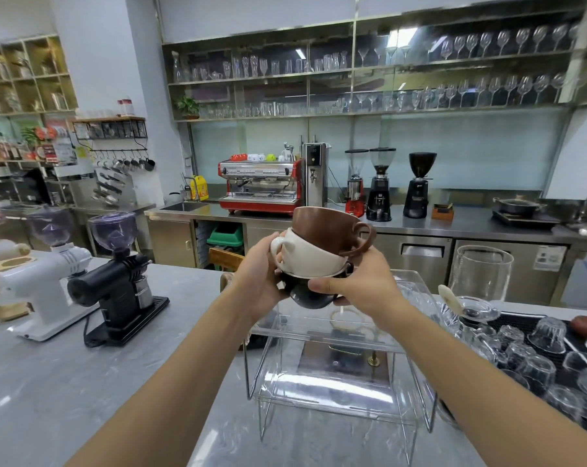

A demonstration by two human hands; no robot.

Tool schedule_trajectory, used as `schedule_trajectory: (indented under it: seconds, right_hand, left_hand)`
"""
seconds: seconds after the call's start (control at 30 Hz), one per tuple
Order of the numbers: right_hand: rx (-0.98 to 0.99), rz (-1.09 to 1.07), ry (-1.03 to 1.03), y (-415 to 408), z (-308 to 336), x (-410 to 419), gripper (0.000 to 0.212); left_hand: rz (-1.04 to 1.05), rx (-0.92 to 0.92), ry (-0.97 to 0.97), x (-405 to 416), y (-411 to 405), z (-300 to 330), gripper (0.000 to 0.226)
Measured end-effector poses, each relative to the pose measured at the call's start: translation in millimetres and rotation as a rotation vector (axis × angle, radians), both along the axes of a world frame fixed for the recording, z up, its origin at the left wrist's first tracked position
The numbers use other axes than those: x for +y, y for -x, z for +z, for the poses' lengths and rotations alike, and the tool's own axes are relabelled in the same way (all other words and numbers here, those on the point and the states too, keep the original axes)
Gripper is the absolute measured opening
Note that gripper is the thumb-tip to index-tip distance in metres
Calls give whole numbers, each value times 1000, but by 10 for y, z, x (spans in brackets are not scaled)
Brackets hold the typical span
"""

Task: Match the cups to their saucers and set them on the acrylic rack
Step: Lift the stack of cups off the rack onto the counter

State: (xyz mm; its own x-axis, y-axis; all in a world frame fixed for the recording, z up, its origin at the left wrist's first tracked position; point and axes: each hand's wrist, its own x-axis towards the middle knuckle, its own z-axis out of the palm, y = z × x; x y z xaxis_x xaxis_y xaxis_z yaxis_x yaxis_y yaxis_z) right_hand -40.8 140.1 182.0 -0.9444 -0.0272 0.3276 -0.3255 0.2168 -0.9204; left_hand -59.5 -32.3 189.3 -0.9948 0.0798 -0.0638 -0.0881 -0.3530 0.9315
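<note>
both hands' fingers [322, 284] curl closed around three stacked cups [314, 254].

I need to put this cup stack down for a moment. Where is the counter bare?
Bare counter lies left of the acrylic rack, in front of the black grinder. Right of the rack is crowded with upturned glasses.

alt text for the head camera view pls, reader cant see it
Two bare hands, left hand and right hand, hold a nested stack of three cups, brown cup over white cup over black cup, above a clear acrylic rack on a grey counter.
</note>
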Motion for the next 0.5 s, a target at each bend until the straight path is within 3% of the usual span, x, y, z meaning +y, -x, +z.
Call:
schedule_trajectory:
  seconds: [0.17,0.33,0.5]
  right_hand:
    - [-12,26,-32,-129,228,235,72]
    - [5,38,-43,-392,461,521,70]
    - [58,13,-46,-760,626,855,66]
  left_hand:
    - [-53,58,37,95,-204,221,28]
    - [-148,127,80,280,-409,403,42]
    - [-236,198,76,561,-646,554,31]
